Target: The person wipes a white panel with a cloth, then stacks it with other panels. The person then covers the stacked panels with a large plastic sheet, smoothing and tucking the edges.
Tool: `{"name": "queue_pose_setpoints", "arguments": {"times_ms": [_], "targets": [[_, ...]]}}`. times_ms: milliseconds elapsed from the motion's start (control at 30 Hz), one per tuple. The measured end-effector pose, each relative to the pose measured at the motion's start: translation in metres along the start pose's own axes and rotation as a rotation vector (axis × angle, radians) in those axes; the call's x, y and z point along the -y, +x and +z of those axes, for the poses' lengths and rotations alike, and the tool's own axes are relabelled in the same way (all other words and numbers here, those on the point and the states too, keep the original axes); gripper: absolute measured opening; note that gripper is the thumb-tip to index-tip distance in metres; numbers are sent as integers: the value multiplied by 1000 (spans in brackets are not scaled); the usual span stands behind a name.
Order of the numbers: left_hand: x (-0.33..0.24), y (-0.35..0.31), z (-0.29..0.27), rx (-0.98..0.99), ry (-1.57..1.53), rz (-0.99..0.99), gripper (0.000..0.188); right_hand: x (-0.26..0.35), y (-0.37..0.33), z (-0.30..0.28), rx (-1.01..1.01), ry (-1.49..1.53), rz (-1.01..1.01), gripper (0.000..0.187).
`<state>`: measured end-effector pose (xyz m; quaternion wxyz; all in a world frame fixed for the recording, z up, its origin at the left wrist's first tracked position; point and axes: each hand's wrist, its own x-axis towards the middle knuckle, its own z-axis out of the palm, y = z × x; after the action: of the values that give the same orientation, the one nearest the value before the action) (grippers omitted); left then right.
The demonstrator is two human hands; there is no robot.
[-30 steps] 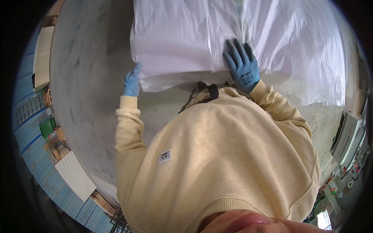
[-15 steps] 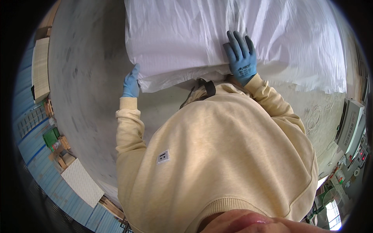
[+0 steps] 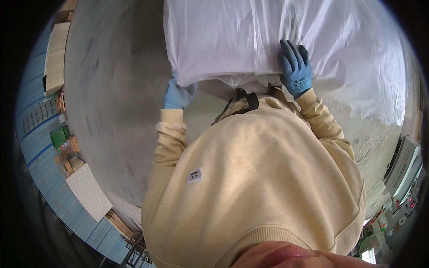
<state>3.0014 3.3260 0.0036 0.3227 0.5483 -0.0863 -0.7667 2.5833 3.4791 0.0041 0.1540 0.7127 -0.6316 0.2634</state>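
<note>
A translucent white plastic sheet (image 3: 223, 40) drapes over a large flat-topped block or stack in front of me; what it covers is hidden. At its near left corner my left hand (image 3: 178, 93), in a blue glove, is closed on the sheet's edge, with its fingers partly covered by the plastic. Farther right, my right hand (image 3: 296, 71), in a blue glove with grey fingers, lies flat on the sheet near the front edge, fingers stretched out. Creases run through the plastic ahead of those fingers.
Grey concrete floor (image 3: 107, 111) surrounds the covered block. Along the left wall stand pale panels (image 3: 89, 192), a green bin (image 3: 59, 136) and wooden pieces. A grey machine housing (image 3: 402, 165) is at the right, with a thin loose cord (image 3: 366, 149) on the floor beside it.
My left hand has turned inward at the corner, and the sheet's near left edge has been drawn up and in. My right hand remains flat on the plastic. The whole view has shifted slightly.
</note>
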Motion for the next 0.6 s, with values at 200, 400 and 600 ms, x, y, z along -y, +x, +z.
{"name": "queue_pose_setpoints", "arguments": {"times_ms": [200,400,600], "targets": [[36,20,-28,283,-250,-57,53,-1,0,1,-30,31,-27,46],[60,49,-65,58,-1072,-400,56,1,5,-4,21,39,-2,46],[37,11,-37,-410,98,436,61,0,2,-6,47,16,10,51]]}}
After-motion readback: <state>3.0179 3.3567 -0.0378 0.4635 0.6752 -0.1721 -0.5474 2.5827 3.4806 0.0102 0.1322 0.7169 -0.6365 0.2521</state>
